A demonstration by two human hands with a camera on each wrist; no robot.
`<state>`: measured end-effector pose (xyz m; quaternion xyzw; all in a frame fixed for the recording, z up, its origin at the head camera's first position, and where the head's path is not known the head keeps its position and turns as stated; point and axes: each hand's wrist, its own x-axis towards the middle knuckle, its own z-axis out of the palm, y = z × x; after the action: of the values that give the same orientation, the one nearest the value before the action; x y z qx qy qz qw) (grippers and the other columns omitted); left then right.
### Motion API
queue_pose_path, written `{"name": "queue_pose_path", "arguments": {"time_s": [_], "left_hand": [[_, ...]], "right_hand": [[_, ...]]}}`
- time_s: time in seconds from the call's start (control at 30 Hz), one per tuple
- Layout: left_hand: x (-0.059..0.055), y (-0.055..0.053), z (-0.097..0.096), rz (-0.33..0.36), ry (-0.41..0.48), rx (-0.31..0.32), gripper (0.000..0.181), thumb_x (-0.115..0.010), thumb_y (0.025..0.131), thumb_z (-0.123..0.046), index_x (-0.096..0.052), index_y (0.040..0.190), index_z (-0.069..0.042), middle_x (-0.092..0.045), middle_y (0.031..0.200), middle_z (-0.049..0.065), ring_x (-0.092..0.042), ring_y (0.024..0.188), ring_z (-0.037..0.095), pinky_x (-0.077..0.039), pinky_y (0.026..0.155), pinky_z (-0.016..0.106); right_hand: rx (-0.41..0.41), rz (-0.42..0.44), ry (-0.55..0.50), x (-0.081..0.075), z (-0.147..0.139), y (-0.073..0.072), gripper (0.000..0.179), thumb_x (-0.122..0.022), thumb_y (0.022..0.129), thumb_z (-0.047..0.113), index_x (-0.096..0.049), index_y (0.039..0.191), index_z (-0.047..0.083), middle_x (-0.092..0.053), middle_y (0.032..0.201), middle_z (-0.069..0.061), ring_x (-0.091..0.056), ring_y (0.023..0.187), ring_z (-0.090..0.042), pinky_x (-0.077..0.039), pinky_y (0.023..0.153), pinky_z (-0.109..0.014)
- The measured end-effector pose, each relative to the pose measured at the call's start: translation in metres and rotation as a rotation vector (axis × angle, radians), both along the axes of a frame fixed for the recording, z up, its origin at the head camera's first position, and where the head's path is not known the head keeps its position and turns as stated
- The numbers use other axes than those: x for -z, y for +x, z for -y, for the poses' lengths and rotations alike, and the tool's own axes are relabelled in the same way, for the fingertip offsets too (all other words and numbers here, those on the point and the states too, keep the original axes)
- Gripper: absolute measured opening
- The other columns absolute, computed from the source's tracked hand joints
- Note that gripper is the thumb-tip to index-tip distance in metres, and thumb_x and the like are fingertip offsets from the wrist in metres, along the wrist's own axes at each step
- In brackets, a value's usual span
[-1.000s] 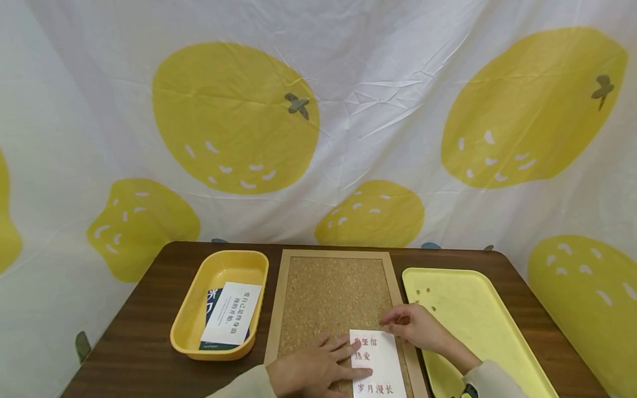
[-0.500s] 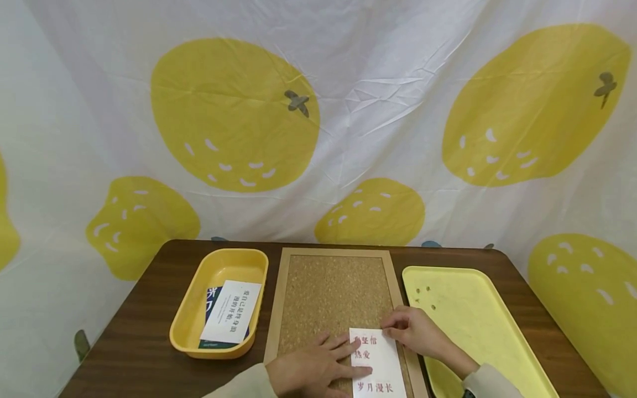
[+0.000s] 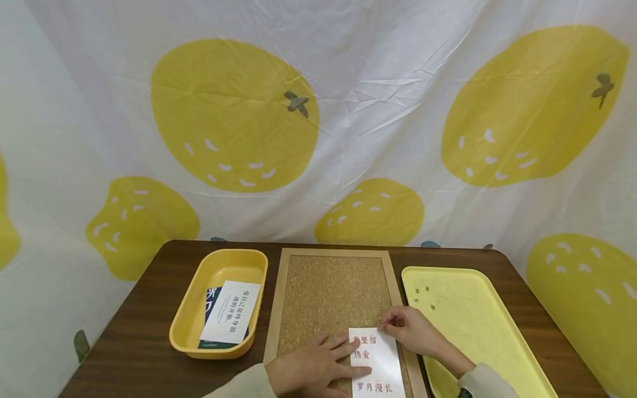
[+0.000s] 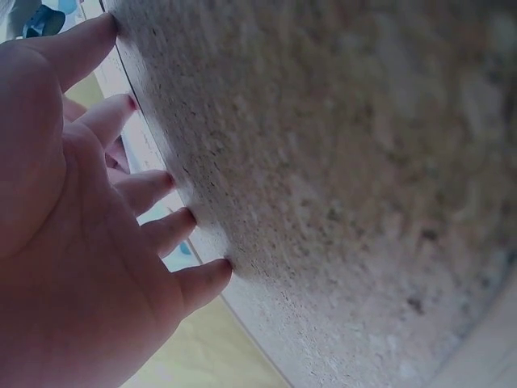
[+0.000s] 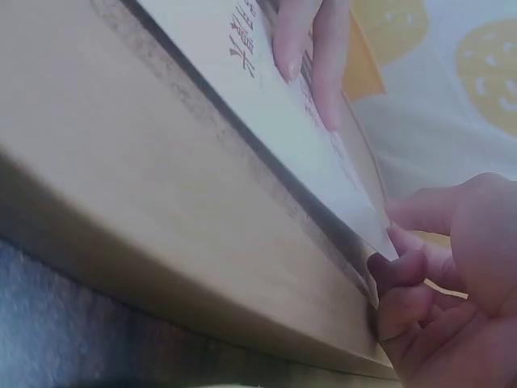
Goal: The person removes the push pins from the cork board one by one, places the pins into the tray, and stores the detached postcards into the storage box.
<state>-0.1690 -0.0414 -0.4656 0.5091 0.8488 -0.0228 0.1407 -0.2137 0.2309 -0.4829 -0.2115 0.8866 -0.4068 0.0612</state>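
A white card [image 3: 380, 362] with red Chinese characters lies on the framed cork board [image 3: 338, 287], near its lower right. My left hand [image 3: 318, 367] has its fingers spread over the cork, with some fingertips pressing on the card's left part. In the left wrist view the left hand's fingers [image 4: 145, 190] reach straight to the board. My right hand [image 3: 410, 329] is at the card's top right corner. In the right wrist view its curled fingers [image 5: 404, 307] and thumb pinch that corner; whether a small pin is between them I cannot tell.
Left of the board stands a yellow bin [image 3: 181, 326] holding a white printed card [image 3: 231, 312] over dark blue and green ones. A pale yellow tray [image 3: 478, 320] on the right bears several small brass-coloured pieces [image 3: 427, 289]. All rest on a brown wooden table [image 3: 134, 337] before a lemon-print curtain.
My right hand has come slightly down, from just above the card's corner onto it, and its fingers have drawn together there. The left hand and the card stay put.
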Motion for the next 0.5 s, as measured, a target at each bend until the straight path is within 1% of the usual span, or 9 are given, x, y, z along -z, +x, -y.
{"name": "queue_pose_path", "arguments": {"time_s": [0.17, 0.27, 0.33, 0.4, 0.5], "left_hand": [[0.0016, -0.0009, -0.0001, -0.003, -0.003, 0.000, 0.057, -0.041, 0.100, -0.058, -0.025, 0.153, -0.048, -0.019, 0.165, -0.007, -0.017, 0.152, 0.017, -0.026, 0.120, 0.043], [0.0023, -0.0017, -0.0007, -0.001, -0.003, -0.001, 0.057, -0.041, 0.100, -0.058, -0.025, 0.153, -0.048, -0.019, 0.165, -0.008, -0.017, 0.152, 0.017, -0.026, 0.120, 0.043], [0.0028, -0.0024, -0.0012, -0.001, -0.001, 0.001, 0.057, -0.041, 0.099, -0.059, -0.025, 0.153, -0.048, -0.019, 0.165, -0.008, -0.017, 0.152, 0.017, -0.027, 0.119, 0.043], [0.0032, -0.0030, -0.0013, 0.004, 0.002, -0.001, 0.058, -0.042, 0.099, -0.059, -0.025, 0.153, -0.048, -0.019, 0.165, -0.008, -0.017, 0.152, 0.017, -0.027, 0.119, 0.043], [0.0031, -0.0030, -0.0007, 0.018, 0.008, -0.003, 0.058, -0.042, 0.099, -0.059, -0.026, 0.153, -0.048, -0.018, 0.165, -0.008, -0.017, 0.152, 0.017, -0.027, 0.119, 0.043]], "right_hand": [[0.025, 0.063, -0.027, 0.0012, 0.0037, 0.0012, 0.010, -0.069, 0.092, 0.015, -0.064, 0.087, 0.008, -0.062, 0.082, 0.001, -0.055, 0.073, -0.006, -0.047, 0.063, -0.021], [0.038, 0.106, -0.043, 0.0018, 0.0051, 0.0019, 0.011, -0.069, 0.092, 0.015, -0.062, 0.088, 0.007, -0.061, 0.080, 0.001, -0.051, 0.066, -0.005, -0.043, 0.057, -0.020], [0.039, 0.138, -0.059, 0.0017, 0.0053, 0.0024, 0.012, -0.069, 0.092, 0.015, -0.061, 0.088, 0.006, -0.059, 0.075, 0.002, -0.047, 0.059, -0.004, -0.039, 0.051, -0.018], [0.033, 0.201, -0.094, 0.0021, 0.0044, 0.0025, 0.014, -0.069, 0.092, 0.015, -0.060, 0.090, 0.005, -0.055, 0.068, 0.003, -0.043, 0.051, -0.003, -0.035, 0.045, -0.017], [-0.001, 0.291, -0.152, 0.0027, 0.0013, 0.0019, 0.019, -0.071, 0.090, 0.013, -0.058, 0.095, 0.001, -0.049, 0.058, 0.003, -0.038, 0.042, -0.003, -0.032, 0.039, -0.016]]}}
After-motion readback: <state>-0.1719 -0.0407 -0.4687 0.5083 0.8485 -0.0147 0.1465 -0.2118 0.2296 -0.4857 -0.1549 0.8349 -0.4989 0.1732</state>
